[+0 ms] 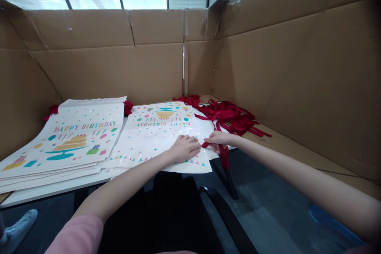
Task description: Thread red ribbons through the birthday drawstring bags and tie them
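A white printed sheet [154, 137] with birthday lettering, a cake and coloured dots lies in front of me, its lettering upside down from my side. My left hand [185, 149] rests on its right part, fingers stretched out over the surface. At the sheet's right edge, my right hand [216, 139] is closed on a red ribbon [224, 156], whose tail hangs past the table's front edge. One end of this ribbon reaches the sheet's edge between my hands; whether it passes through the sheet is too small to tell. Some right fingers are hidden.
A stack of similar sheets [74, 135] with red ribbon bunched at its upper corners lies left. Loose red ribbons [232, 117] are heaped at the right, with a smaller bundle [190, 100] behind. Cardboard walls [104, 67] surround the table [56, 189]. Someone's shoe [22, 224] shows lower left.
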Action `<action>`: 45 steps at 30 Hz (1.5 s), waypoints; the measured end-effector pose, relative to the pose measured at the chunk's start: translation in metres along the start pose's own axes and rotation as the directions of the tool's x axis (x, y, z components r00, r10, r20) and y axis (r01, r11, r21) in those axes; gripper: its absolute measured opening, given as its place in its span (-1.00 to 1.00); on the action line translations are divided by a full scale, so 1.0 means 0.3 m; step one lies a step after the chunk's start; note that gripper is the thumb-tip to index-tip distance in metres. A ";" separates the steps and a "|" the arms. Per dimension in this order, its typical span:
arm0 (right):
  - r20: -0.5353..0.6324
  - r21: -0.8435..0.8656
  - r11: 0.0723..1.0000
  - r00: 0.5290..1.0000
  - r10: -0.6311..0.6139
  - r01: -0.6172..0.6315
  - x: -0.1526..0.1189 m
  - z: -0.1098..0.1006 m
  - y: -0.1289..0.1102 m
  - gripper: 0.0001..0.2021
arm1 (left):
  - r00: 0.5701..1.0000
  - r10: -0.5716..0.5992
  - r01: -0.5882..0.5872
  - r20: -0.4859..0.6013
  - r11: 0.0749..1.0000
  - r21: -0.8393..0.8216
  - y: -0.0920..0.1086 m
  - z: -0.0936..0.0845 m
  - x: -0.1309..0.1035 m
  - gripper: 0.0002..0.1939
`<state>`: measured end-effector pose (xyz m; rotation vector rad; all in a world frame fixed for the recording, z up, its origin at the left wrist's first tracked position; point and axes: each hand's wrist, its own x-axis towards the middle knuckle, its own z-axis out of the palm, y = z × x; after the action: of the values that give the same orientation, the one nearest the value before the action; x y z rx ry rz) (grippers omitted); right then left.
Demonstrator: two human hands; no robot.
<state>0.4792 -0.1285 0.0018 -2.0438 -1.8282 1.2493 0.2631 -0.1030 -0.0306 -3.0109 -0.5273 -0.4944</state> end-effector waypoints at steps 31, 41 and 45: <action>0.153 0.203 0.978 0.985 -0.084 0.052 -0.025 -0.013 0.059 -0.65 | 1.000 -0.006 0.006 0.005 1.000 -0.028 -0.001 -0.003 -0.003 -0.73; 0.150 0.319 0.947 0.988 -0.022 -0.027 -0.033 -0.005 0.044 -0.77 | 0.999 -0.018 0.019 0.028 0.999 -0.027 0.001 -0.005 -0.003 -0.72; 0.151 0.309 0.950 0.985 -0.083 0.033 -0.023 -0.003 0.057 -0.79 | 1.000 -0.013 0.014 0.026 0.999 -0.031 0.001 -0.006 -0.003 -0.71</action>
<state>0.4935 -0.1386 -0.0043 -1.7568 -1.6179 1.6091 0.2619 -0.1038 -0.0292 -3.0495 -0.5467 -0.4703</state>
